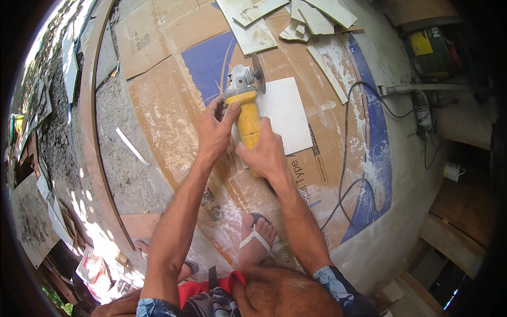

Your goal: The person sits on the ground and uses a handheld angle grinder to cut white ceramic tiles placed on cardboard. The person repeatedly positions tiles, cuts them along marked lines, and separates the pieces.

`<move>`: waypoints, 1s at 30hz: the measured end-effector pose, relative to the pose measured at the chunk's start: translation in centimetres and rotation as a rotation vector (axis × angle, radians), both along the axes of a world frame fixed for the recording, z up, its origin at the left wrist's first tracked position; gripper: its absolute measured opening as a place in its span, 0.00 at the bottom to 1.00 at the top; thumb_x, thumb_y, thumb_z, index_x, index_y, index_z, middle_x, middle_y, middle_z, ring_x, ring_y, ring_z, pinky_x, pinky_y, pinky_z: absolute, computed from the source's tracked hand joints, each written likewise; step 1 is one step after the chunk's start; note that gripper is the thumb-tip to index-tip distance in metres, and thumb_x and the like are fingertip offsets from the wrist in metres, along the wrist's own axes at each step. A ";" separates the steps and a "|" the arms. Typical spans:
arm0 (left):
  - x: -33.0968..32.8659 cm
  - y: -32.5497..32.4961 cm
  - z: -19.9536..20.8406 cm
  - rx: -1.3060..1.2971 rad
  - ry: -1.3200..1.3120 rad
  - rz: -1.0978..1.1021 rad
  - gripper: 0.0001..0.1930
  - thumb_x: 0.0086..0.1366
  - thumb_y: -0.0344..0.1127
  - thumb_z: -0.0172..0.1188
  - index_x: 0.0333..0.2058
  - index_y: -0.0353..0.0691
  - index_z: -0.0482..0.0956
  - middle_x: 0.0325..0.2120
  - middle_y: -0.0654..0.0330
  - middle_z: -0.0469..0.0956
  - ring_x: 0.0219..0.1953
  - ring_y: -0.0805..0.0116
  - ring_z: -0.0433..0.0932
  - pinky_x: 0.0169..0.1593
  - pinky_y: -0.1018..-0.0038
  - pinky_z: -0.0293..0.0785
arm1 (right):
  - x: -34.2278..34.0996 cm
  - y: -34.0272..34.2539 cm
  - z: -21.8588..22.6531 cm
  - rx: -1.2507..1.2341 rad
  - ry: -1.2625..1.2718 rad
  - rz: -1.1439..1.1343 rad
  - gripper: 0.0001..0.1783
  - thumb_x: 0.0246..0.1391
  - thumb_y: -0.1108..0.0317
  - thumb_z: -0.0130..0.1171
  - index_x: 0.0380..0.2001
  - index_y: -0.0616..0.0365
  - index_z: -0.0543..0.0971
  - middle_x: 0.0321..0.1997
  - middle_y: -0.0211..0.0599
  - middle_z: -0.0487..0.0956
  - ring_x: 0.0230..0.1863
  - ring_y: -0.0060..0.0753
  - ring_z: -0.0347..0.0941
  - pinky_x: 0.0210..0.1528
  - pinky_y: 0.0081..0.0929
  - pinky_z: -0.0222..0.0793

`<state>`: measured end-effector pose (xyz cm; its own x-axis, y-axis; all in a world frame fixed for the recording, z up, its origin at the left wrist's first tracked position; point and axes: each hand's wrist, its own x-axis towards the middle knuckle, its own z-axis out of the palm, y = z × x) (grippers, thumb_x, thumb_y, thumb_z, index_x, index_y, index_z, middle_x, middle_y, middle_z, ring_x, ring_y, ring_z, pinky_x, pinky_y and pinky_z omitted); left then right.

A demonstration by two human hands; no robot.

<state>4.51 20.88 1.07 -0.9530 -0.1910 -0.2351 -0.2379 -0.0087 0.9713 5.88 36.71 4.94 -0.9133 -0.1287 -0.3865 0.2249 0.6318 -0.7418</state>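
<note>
A yellow angle grinder with a grey metal head is held up in front of me, its head pointing away. My left hand grips it near the head, thumb along the yellow collar. Lower down, my right hand is wrapped round the body. The thin dark cutting disc stands on edge at the right of the head; whether it spins I cannot tell. Beneath and to the right of the grinder lies a white square tile, partly hidden by the tool and my hands.
Flattened cardboard, dusty and partly blue, covers the ground. Broken tile pieces lie at the far side, with a narrow tile strip nearby. A black cord loops at the right. My sandalled foot is close below the grinder. A wooden beam runs along the left.
</note>
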 end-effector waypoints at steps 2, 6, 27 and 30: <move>0.0 0.1 0.3 -0.007 -0.005 -0.001 0.30 0.79 0.49 0.65 0.64 0.25 0.77 0.56 0.50 0.84 0.58 0.66 0.81 0.64 0.68 0.75 | 0.0 0.1 0.0 -0.025 0.015 0.007 0.33 0.50 0.63 0.74 0.52 0.70 0.69 0.42 0.72 0.85 0.46 0.75 0.84 0.49 0.60 0.80; 0.0 0.1 0.3 0.002 0.002 0.002 0.30 0.79 0.49 0.65 0.64 0.25 0.77 0.56 0.50 0.84 0.58 0.66 0.81 0.64 0.69 0.75 | 0.1 0.1 -0.1 -0.027 0.029 0.008 0.33 0.50 0.63 0.74 0.52 0.70 0.69 0.42 0.71 0.85 0.45 0.75 0.84 0.48 0.59 0.80; -0.1 0.0 -0.1 -0.010 -0.003 -0.007 0.30 0.80 0.49 0.65 0.63 0.24 0.77 0.55 0.50 0.84 0.57 0.66 0.81 0.64 0.69 0.75 | -0.3 0.2 0.0 -0.003 0.013 0.023 0.33 0.51 0.62 0.74 0.52 0.71 0.70 0.39 0.72 0.85 0.44 0.75 0.85 0.47 0.60 0.81; -0.2 0.0 0.1 -0.037 -0.013 -0.006 0.29 0.80 0.49 0.65 0.62 0.24 0.79 0.54 0.51 0.85 0.56 0.67 0.82 0.62 0.69 0.76 | -0.3 0.2 0.3 0.017 -0.005 0.023 0.33 0.51 0.62 0.74 0.52 0.71 0.70 0.40 0.72 0.85 0.44 0.76 0.84 0.47 0.60 0.81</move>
<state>4.35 20.88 1.13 -0.9511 -0.1938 -0.2405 -0.2506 0.0286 0.9677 5.53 36.88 5.21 -0.9083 -0.1429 -0.3932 0.2139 0.6491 -0.7300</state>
